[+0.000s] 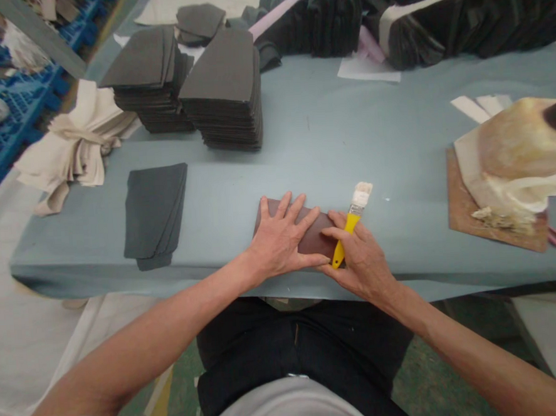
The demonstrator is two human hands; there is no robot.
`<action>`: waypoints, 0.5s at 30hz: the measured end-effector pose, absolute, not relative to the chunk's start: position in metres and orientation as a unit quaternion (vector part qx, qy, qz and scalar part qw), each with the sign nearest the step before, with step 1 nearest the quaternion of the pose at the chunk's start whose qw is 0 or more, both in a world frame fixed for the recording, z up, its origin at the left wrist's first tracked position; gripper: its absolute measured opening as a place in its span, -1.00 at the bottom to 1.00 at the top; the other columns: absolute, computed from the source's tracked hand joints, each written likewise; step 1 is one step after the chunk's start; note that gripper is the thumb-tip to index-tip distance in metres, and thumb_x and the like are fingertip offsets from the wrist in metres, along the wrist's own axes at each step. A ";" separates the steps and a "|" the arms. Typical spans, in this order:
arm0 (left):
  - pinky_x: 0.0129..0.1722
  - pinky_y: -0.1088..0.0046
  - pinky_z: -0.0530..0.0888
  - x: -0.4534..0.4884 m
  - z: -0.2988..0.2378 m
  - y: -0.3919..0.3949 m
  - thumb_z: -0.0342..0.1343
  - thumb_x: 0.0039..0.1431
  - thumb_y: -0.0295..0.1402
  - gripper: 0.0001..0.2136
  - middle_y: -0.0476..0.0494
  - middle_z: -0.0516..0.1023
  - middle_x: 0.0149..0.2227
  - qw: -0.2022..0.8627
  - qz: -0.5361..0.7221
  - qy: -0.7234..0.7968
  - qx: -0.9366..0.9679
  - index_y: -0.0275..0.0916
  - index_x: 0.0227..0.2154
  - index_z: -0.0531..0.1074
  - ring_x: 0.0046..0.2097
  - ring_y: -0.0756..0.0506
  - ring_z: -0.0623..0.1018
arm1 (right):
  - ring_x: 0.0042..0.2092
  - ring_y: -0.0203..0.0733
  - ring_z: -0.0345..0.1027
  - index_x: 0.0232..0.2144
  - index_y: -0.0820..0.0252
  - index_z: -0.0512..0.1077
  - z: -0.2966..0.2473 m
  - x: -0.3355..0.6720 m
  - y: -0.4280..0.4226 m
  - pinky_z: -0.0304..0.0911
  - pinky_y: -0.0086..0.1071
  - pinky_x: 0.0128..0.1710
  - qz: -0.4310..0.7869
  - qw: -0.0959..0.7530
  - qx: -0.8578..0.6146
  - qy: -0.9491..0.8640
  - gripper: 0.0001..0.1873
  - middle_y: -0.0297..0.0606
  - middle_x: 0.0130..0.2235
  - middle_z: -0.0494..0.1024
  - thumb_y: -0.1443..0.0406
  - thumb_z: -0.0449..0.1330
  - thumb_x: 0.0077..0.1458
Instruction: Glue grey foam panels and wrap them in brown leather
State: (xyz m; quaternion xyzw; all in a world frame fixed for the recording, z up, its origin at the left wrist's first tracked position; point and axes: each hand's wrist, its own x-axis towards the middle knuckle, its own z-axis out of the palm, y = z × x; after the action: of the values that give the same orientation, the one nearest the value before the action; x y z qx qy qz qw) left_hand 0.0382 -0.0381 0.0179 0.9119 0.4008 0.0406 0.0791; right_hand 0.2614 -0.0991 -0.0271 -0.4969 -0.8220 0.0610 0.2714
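A brown flat piece (315,236) lies near the front edge of the table, partly hidden under my hands. My left hand (282,239) rests flat on it with the fingers spread. At its right end is my right hand (358,247), which holds a paintbrush (353,221) with a yellow handle. The white-coated bristles point up and away, and the fingertips of this hand touch the brown piece's edge. Left of my hands lies a small fanned pile of dark grey pieces (154,209).
Tall stacks of dark grey pieces (223,79) stand at the back left, beside beige fabric strips (82,129). Tied black bundles (473,17) line the back. On the right a stained container (513,137) sits on a brown board (466,203) with dried residue.
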 end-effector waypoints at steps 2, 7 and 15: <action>0.35 -0.64 0.04 0.038 0.017 -0.038 0.13 0.26 0.30 -0.08 -0.50 0.12 0.55 0.073 0.043 0.400 0.913 -0.18 0.50 0.17 0.52 -0.63 0.13 | 0.41 0.30 0.29 0.18 0.15 0.33 -0.026 0.262 -0.098 0.34 0.22 0.31 0.069 0.273 -0.492 -0.824 -0.44 0.18 0.41 0.35 0.10 0.38 0.25; 0.36 -0.63 0.05 0.038 0.017 -0.038 0.07 0.32 0.29 -0.11 -0.48 0.12 0.55 0.069 0.047 0.400 0.913 -0.22 0.50 0.16 0.53 -0.60 0.13 | 0.43 0.28 0.26 0.19 0.15 0.34 -0.020 0.265 -0.099 0.30 0.23 0.34 0.101 0.282 -0.490 -0.818 -0.43 0.16 0.40 0.36 0.10 0.36 0.23; 0.39 -0.61 0.03 0.038 0.021 -0.039 0.02 0.41 0.19 -0.20 -0.44 0.12 0.55 0.084 0.045 0.402 0.911 -0.23 0.51 0.15 0.54 -0.58 0.12 | 0.45 0.26 0.25 0.20 0.13 0.32 -0.016 0.266 -0.100 0.30 0.22 0.35 0.107 0.273 -0.496 -0.817 -0.52 0.14 0.41 0.36 0.13 0.29 0.33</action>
State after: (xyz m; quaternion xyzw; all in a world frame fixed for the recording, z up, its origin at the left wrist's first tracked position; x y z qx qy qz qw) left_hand 0.0382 -0.0394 0.0210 0.9107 0.4019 0.0455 0.0842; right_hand 0.2662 -0.1002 -0.0163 -0.4956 -0.8175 0.1065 0.2735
